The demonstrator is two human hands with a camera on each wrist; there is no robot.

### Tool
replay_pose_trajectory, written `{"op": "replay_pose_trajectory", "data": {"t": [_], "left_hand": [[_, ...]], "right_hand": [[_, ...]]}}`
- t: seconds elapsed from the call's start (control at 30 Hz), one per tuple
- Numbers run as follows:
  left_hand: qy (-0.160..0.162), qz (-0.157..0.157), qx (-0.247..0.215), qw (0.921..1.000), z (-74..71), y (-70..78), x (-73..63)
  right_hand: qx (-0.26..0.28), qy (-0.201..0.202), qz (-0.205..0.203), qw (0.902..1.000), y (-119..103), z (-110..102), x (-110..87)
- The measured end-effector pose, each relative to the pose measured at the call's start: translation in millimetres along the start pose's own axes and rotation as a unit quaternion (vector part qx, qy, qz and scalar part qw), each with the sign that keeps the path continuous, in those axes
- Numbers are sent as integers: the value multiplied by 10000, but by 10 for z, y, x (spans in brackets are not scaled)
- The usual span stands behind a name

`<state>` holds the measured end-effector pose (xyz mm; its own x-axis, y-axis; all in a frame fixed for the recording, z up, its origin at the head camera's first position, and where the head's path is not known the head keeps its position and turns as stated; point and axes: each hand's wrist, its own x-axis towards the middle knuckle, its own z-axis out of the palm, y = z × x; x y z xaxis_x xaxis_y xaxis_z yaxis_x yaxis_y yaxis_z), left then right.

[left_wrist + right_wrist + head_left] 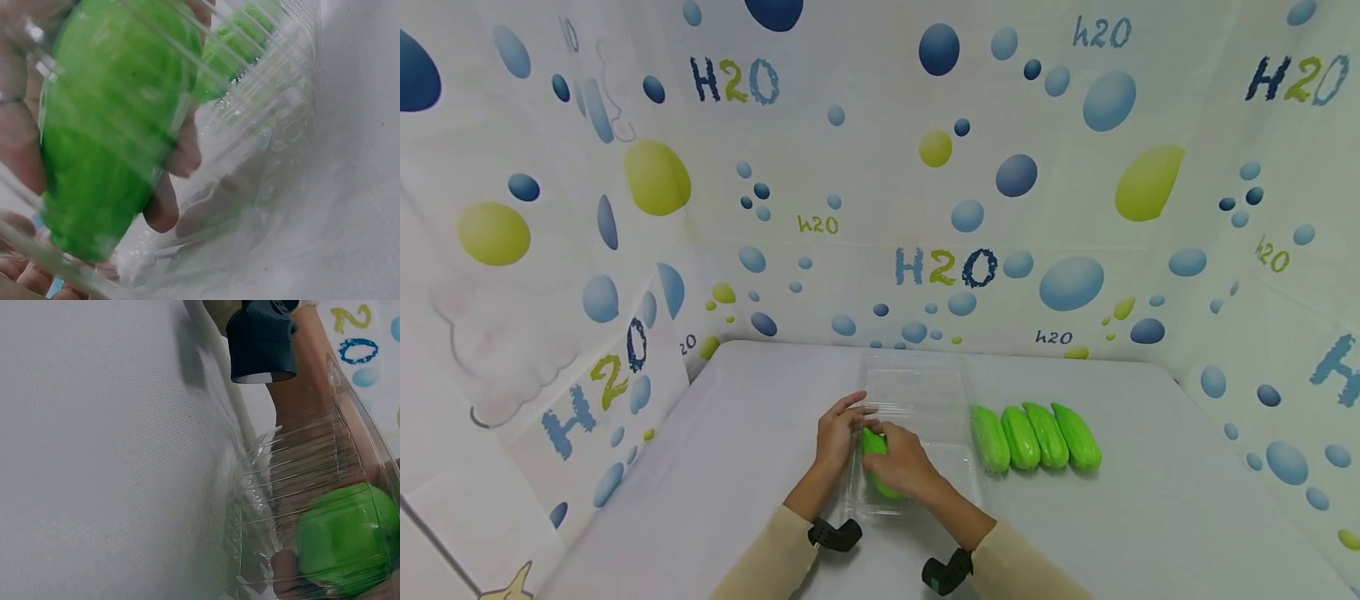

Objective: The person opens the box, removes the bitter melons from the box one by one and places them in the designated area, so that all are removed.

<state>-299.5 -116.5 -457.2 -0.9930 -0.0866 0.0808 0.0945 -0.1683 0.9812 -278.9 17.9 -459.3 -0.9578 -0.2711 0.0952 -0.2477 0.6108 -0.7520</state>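
My right hand [904, 462] grips a glossy green squash-like vegetable [874, 446] inside the left front part of a clear plastic clamshell box [958, 475]. Its thumb and fingers lie on either side of the vegetable. My left hand [837, 435] is at the box's left side, its fingers reaching over the rim near the vegetable's narrow tip. Through the clear wall, the left wrist view shows the vegetable [119, 119] close up, narrow end down. The right wrist view has its rounded end [344, 537] behind the ribbed wall. The left palm is hidden.
Several similar green vegetables [1036, 437] lie side by side on the white table [1150, 500], right of the box. The box's open lid [917, 385] lies flat toward the back. A white curtain [865, 167] with printed bubbles hangs behind the table.
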Motion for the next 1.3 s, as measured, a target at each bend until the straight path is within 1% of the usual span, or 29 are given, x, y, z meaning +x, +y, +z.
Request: {"op": "replay_pose_trajectory", "data": {"t": [0.23,0.5,0.6,0.8,0.9,1.07,1.3], "left_hand": [[-23,8,26,10000,-1,-14,19],[-5,81,122,9999,10,1,-3],[8,84,175,9998,2,-47,34],[109,22,26,9999,-28,-267,174],[195,49,5,9998,-23,-327,198],[263,119,52,9996,-20,-357,208],[224,77,12,9997,-35,-337,224]], "right_hand": [[-49,-23,-80,10000,16,-8,1],[-31,-30,-166,9999,2,-19,-23],[-29,1,-199,9998,-10,-26,-32],[-38,120,-224,9997,-37,-47,-50],[-85,200,-244,9995,-41,-52,-55],[-213,311,-285,9989,-30,-52,-57],[-408,555,-515,9963,-12,-76,-40]]}}
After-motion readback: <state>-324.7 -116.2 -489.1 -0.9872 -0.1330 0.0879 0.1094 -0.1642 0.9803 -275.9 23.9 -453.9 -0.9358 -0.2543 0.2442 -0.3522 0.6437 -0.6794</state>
